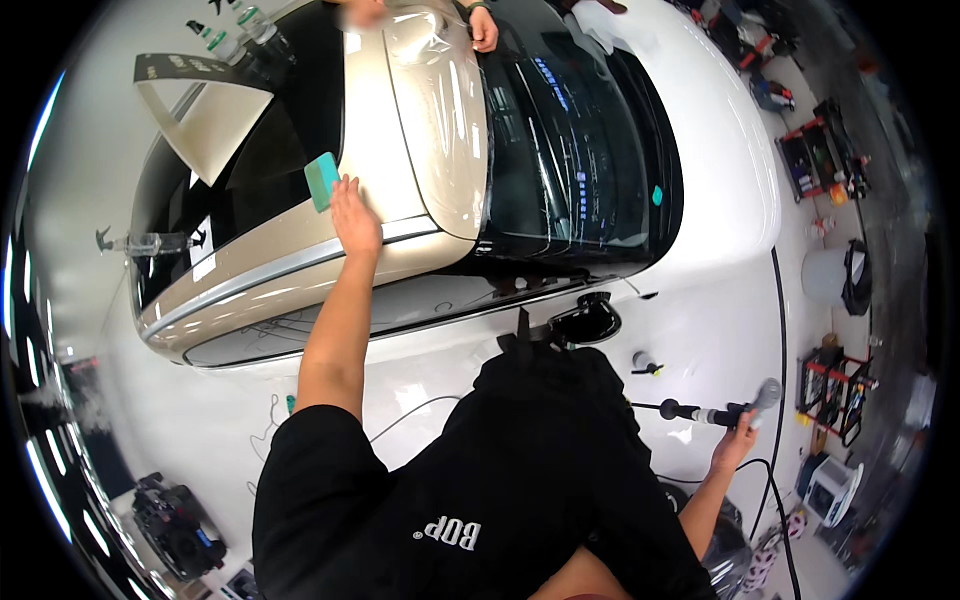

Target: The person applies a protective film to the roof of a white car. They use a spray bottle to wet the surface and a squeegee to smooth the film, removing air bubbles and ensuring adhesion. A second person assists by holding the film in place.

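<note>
My left hand lies palm down on the beige roof of a car, fingers stretched out near the silver roof rail. Beside its fingertips is a teal squeegee card, at the border of the dark roof glass; whether the fingers touch it I cannot tell. Out to the right and low, my right hand is wrapped round a grey-and-black hand tool with a rounded grey end and a long, narrow front pointing left. A black cord or hose runs near it.
Another person's hand works at clear film across the roof. A bent white panel and spray bottles stand on the glass. The side mirror juts toward me. Tool carts and a white bucket stand right.
</note>
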